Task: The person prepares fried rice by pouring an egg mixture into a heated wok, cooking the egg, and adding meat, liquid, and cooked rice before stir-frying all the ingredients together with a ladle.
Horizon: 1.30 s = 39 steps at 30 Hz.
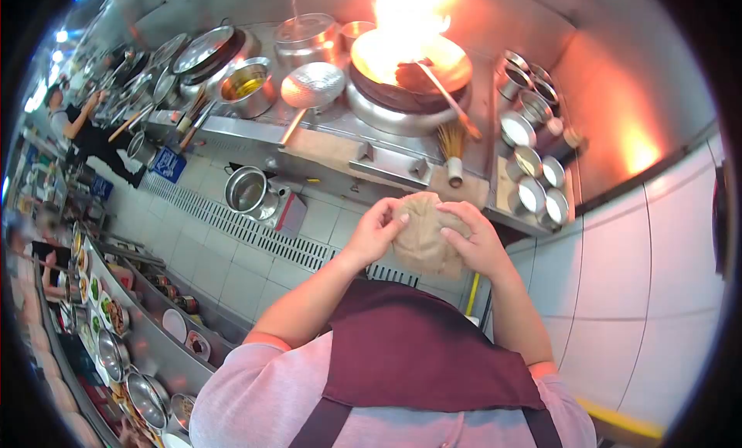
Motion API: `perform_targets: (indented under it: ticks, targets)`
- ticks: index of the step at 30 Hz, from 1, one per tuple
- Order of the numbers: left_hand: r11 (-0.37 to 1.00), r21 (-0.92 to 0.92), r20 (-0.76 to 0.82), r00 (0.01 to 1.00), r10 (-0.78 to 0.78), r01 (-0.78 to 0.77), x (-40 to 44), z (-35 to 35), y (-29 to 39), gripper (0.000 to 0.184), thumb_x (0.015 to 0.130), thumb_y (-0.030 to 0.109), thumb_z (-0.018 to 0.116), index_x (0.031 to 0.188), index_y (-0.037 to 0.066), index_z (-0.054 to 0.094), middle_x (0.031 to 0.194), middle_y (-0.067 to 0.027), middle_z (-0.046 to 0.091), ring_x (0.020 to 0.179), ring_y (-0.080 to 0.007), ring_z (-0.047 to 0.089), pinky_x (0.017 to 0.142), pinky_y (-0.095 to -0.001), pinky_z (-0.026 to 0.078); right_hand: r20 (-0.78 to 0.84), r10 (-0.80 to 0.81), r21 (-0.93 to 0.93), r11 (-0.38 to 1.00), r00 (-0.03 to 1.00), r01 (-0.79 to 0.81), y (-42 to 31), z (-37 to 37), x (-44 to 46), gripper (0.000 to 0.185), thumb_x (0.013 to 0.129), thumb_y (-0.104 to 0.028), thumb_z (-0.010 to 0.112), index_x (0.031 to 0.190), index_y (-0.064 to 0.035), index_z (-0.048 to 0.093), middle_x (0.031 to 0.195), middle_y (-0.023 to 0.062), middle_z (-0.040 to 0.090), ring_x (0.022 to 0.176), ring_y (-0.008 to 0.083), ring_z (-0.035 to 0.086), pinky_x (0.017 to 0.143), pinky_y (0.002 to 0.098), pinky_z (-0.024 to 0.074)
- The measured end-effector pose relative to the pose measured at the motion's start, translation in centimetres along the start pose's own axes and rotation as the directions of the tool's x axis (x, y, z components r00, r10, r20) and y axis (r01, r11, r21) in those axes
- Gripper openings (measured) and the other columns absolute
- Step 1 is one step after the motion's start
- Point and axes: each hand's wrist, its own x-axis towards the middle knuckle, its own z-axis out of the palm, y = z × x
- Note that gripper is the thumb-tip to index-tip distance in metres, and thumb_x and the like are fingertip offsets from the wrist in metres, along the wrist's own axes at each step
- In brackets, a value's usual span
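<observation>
A folded beige cloth is held up in front of my apron, between both hands. My left hand grips its left side, thumb on the near face. On the right side my right hand has thumb and fingers closed on the cloth; the fingers behind it are hidden. Beyond the hands, a wok sits on the burner with tall flames rising out of it. A ladle with a wooden handle rests in the wok. A bamboo brush lies on the stove edge below it.
A perforated strainer lies left of the wok. Seasoning containers crowd the right side. Pots, including one of yellow oil, line the left range. A metal pot stands low by the floor drain. Plated dishes fill the left counter; people stand farther off.
</observation>
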Motion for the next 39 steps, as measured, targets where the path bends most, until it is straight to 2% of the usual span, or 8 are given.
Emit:
perform_targets:
  ticks: [3, 6, 10, 19, 23, 25, 31, 39]
  targets:
    - [0.998, 0.003, -0.071, 0.995, 0.066, -0.066, -1.0, 4.9, -1.3, 0.019, 0.096, 0.016, 0.054, 0.108, 0.002, 0.050, 0.098, -0.0062, 0.062, 0.092, -0.0119, 0.057, 0.083, -0.0304, 0.047, -0.155, 0.090, -0.016, 0.995, 0.984, -0.094, 2.0, -0.8, -6.3, 0.037, 0.081, -0.006, 0.062, 0.118, -0.0035, 0.058, 0.112, 0.0112, 0.060, 0.109, 0.0230, 0.056, 0.097, 0.0330, 0.0403]
    - [0.842, 0.509, -0.095, 0.961, 0.261, -0.179, -2.2, 7.5, -0.9, 0.025, 0.097, 0.021, 0.047, 0.108, -0.001, 0.048, 0.094, -0.0199, 0.061, 0.089, -0.0328, 0.061, 0.078, -0.0398, 0.047, -0.108, 0.130, -0.014, 0.991, 0.986, -0.132, 2.9, 0.1, -9.9, 0.039, 0.079, -0.011, 0.069, 0.116, -0.0038, 0.058, 0.117, 0.0118, 0.054, 0.112, 0.0245, 0.052, 0.096, 0.0332, 0.0402]
    - [0.756, 0.635, -0.007, 0.978, 0.208, -0.156, -3.5, 10.8, -1.1, 0.028, 0.097, 0.025, 0.046, 0.108, 0.000, 0.048, 0.092, -0.0279, 0.059, 0.089, -0.0463, 0.058, 0.074, -0.0481, 0.046, -0.139, 0.085, 0.042, 0.996, 0.987, -0.079, 4.2, 2.1, -13.1, 0.040, 0.074, -0.015, 0.076, 0.108, -0.0037, 0.058, 0.124, 0.0136, 0.047, 0.118, 0.0277, 0.047, 0.097, 0.0358, 0.0392]
    - [0.770, 0.629, 0.036, 0.994, 0.106, -0.105, -5.2, 11.9, 1.3, 0.025, 0.096, 0.024, 0.044, 0.103, 0.000, 0.048, 0.088, -0.0283, 0.060, 0.088, -0.0465, 0.057, 0.075, -0.0481, 0.045, -0.159, -0.005, 0.149, 0.988, 0.987, 0.029, 4.8, 3.5, -14.7, 0.030, 0.076, -0.016, 0.075, 0.095, -0.0038, 0.057, 0.135, 0.0152, 0.042, 0.121, 0.0295, 0.045, 0.104, 0.0407, 0.0332]
    - [0.849, 0.528, 0.105, 0.992, -0.067, 0.002, -5.0, 10.2, 1.0, 0.033, 0.096, 0.031, 0.051, 0.106, 0.000, 0.052, 0.095, -0.0161, 0.061, 0.091, -0.0240, 0.059, 0.080, -0.0367, 0.046, 0.171, 0.107, 0.453, 0.874, 0.979, -0.175, 5.8, 2.7, -14.1, 0.021, 0.083, -0.020, 0.070, 0.091, -0.0040, 0.059, 0.123, 0.0122, 0.054, 0.116, 0.0233, 0.049, 0.098, 0.0364, 0.0372]
    - [0.903, 0.398, 0.074, 0.975, -0.211, 0.165, -5.2, 8.7, 0.6, 0.037, 0.095, 0.035, 0.053, 0.109, 0.000, 0.053, 0.099, -0.0137, 0.061, 0.095, -0.0210, 0.058, 0.083, -0.0352, 0.045, 0.275, 0.406, 0.406, 0.773, 0.871, -0.488, 5.2, 2.0, -13.7, 0.020, 0.085, -0.020, 0.068, 0.092, -0.0032, 0.060, 0.105, 0.0087, 0.060, 0.103, 0.0202, 0.055, 0.089, 0.0338, 0.0422]
    - [0.893, 0.206, 0.157, 0.887, -0.435, 0.401, -7.5, 6.7, -1.9, 0.052, 0.092, 0.041, 0.060, 0.121, -0.001, 0.053, 0.110, -0.0105, 0.061, 0.103, -0.0152, 0.057, 0.089, -0.0304, 0.046, -0.043, 0.066, 0.042, 0.997, 0.997, -0.064, 3.0, 3.3, -13.1, 0.027, 0.090, -0.026, 0.061, 0.084, -0.0004, 0.054, 0.077, 0.0132, 0.057, 0.074, 0.0309, 0.056, 0.067, 0.0396, 0.0442]
    - [0.921, 0.184, -0.132, 0.938, -0.322, 0.342, -8.1, 6.1, -2.4, 0.034, 0.092, 0.031, 0.060, 0.099, -0.002, 0.063, 0.086, -0.0060, 0.066, 0.078, -0.0130, 0.062, 0.070, -0.0286, 0.050, -0.061, 0.164, -0.132, 0.976, 0.985, -0.171, 4.7, 5.3, -13.6, 0.035, 0.092, -0.030, 0.056, 0.076, -0.0002, 0.048, 0.075, 0.0220, 0.054, 0.071, 0.0423, 0.054, 0.062, 0.0449, 0.0422]
